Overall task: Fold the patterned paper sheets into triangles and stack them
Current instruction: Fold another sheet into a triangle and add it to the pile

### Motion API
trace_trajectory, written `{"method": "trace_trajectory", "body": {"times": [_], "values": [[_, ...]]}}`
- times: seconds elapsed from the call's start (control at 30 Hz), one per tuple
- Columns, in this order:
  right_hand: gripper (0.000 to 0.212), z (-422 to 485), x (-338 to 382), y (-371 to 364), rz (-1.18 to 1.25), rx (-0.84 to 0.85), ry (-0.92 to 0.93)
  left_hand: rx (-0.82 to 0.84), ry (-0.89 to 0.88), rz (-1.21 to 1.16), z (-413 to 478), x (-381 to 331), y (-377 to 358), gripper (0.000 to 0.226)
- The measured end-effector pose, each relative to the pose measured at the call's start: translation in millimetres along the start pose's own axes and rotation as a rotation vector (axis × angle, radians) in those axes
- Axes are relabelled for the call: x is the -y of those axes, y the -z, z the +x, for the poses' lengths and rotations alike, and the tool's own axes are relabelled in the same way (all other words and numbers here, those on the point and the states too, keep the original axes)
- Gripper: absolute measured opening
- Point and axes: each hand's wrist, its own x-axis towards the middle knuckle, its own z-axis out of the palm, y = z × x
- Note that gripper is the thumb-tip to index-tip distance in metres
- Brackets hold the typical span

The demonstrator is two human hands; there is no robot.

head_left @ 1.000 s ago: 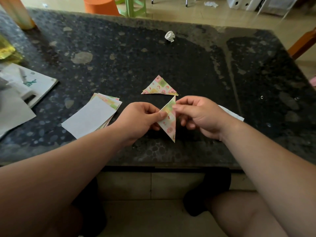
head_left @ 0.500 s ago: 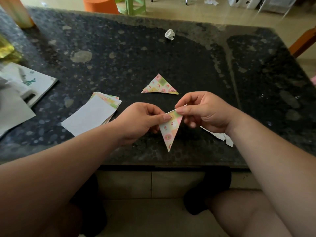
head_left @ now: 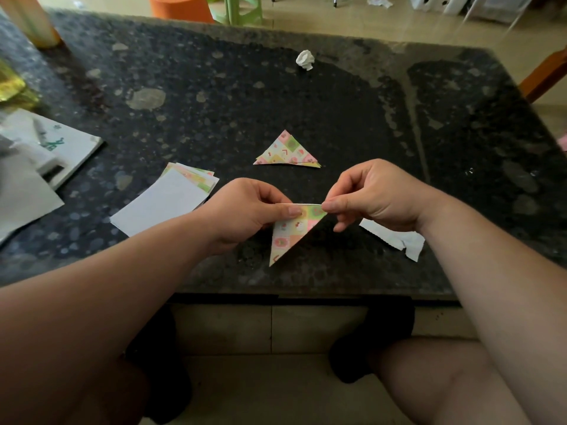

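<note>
A folded patterned paper triangle [head_left: 291, 231] hangs above the near edge of the dark stone table [head_left: 337, 118], its long point downward. My left hand [head_left: 245, 210] pinches its upper edge with thumb on top. My right hand [head_left: 374, 194] pinches its upper right corner between thumb and forefinger. Further back on the table lies a small stack of folded patterned triangles [head_left: 288, 150]. To the left sits a pile of unfolded square sheets [head_left: 168, 200], white side up, with patterned edges showing at its far end.
A torn white paper scrap [head_left: 395, 239] lies under my right wrist. A crumpled white ball [head_left: 305, 59] sits far back. White papers and a booklet [head_left: 52, 148] cover the left edge. An orange stool [head_left: 181, 7] and green stool stand beyond the table.
The triangle has turned in my hands: its top edge now lies level and its patterned face shows wider. Both hands shifted slightly apart; the white scrap under my right wrist has come into view.
</note>
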Motion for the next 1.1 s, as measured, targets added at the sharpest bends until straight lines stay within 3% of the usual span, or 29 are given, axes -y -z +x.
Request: {"method": "trace_trajectory", "body": {"times": [0.33,0.5,1.1], "values": [[0.024,1.4,-0.4,-3.1,-0.016,-0.050,-0.006,-0.115,0.001,-0.029,2.2,1.4,0.5,0.009],[0.035,3.8,-2.0,-7.2,-0.004,-0.054,-0.034,-0.146,-0.019,-0.109,4.0,3.5,0.7,0.009],[0.021,8.2,-5.0,-12.2,0.149,-0.003,0.088,-0.192,-0.112,-0.185,6.6,3.9,0.7,0.016]]}}
